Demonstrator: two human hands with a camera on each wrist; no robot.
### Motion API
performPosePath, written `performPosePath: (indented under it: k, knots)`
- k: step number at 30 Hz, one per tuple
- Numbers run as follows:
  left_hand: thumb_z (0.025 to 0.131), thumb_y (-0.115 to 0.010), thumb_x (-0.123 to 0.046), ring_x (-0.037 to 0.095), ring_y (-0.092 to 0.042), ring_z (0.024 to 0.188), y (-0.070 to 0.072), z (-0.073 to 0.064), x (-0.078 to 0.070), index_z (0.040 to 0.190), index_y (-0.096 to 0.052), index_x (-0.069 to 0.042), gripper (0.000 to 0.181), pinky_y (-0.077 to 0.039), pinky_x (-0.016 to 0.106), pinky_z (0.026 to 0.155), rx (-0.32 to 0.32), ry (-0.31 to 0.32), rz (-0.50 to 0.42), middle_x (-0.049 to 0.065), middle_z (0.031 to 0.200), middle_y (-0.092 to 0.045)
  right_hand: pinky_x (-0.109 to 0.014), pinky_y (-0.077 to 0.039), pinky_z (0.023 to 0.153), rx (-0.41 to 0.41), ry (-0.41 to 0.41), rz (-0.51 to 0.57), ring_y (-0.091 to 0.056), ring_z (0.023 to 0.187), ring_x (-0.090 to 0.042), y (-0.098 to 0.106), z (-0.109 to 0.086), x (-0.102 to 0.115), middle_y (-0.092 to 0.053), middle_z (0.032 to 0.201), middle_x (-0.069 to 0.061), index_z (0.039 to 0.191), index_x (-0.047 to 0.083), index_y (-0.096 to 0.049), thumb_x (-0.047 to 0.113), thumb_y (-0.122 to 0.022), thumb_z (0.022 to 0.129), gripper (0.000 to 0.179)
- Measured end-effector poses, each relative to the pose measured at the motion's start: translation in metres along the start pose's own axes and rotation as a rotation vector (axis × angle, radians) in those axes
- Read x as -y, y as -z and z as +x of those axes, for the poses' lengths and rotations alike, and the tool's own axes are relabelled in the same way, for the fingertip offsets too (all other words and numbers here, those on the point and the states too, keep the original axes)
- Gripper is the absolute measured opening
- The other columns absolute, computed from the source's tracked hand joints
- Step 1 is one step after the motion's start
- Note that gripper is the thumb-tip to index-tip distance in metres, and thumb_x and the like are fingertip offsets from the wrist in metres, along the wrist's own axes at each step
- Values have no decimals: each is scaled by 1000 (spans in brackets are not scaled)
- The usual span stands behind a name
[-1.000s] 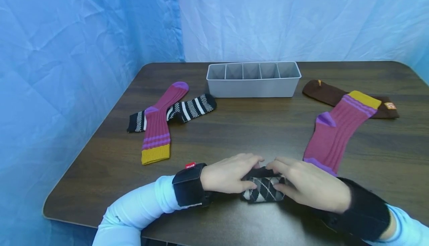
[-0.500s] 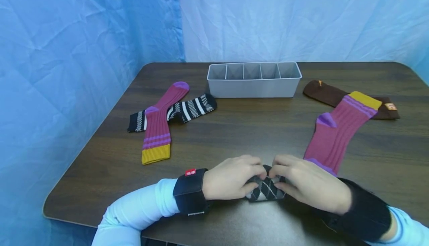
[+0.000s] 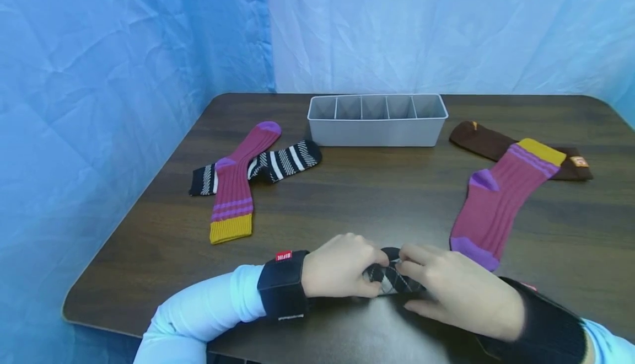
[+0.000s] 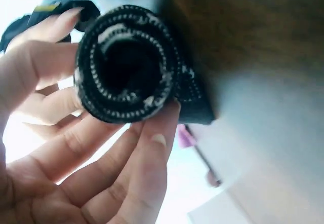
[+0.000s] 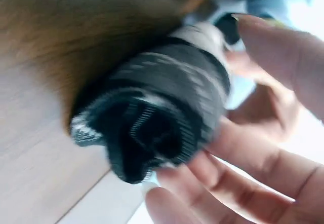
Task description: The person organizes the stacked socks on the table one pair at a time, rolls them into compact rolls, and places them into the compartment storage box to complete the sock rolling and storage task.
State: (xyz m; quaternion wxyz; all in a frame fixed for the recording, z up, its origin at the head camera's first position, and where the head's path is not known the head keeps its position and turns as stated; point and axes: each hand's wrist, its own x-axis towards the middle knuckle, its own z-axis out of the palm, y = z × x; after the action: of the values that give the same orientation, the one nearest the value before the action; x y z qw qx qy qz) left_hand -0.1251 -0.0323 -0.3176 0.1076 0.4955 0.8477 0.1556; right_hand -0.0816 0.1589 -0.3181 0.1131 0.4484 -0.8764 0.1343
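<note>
Over dark wood [image 3: 347, 204], left fingers [image 3: 379, 257] grip a half-hidden argyle roll [image 3: 390, 279]; right fingers [image 3: 410, 269], loosely spread, touch it.

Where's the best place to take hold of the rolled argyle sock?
Probably around the middle of the rolled argyle sock, from above, thumb on the near side and fingers on the far side. It runs left to right, and its right end looks looser than the rounder left end, so an end grip might unroll it.
</note>
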Motion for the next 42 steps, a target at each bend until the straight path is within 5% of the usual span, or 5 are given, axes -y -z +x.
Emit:
performPosePath:
  k: [10, 17, 24, 35, 42]
  knots:
    - [73, -64, -13, 3, -55, 69, 21, 17, 25, 95, -60, -5, 23, -41, 11, 60, 171, 63, -346, 3, 84, -64, -13, -39, 51, 261, -81, 120, -44, 58, 4, 11, 28, -21, -51, 72, 11, 77, 14, -59, 15, -70, 63, 18]
    - [78, -58, -16, 4, -49, 86, 15, 1, -15, 102, -55, -13, 24, -40, 9, 69, -243, -114, 302, -3, 98, -52, -15, -38, 46, 470, -108, 421, -42, 52, 4, 16, 51, -55, -51, 60, 14, 70, 19, -61, 14, -66, 66, 8]
    - [84, -49, -15, 6, -48, 86, -14, 7, -31, 108, -56, -13, 25, -43, 13, 70, -255, -145, 796, -3, 101, -54, -18, -42, 49, 572, -135, 560, -47, 54, 2, 11, 59, -80, -60, 67, 9, 79, 16, -66, 15, -65, 71, 8]
    - [81, -54, -18, 10, -55, 79, -23, 31, -22, 105, -59, -16, 25, -49, 20, 68, -244, -8, 907, -2, 91, -52, -18, -46, 62, 443, -238, 446, -57, 68, -2, 31, 61, -118, -64, 78, 3, 88, 7, -64, 25, -63, 75, 22]
    - [77, -60, -19, 8, -57, 77, -21, 42, -15, 99, -60, -14, 23, -49, 19, 64, -212, 31, 763, -2, 86, -56, -28, -46, 56, 136, -688, 246, -56, 61, -11, 74, 74, -179, -63, 76, -10, 99, -2, -56, 28, -54, 82, 35]
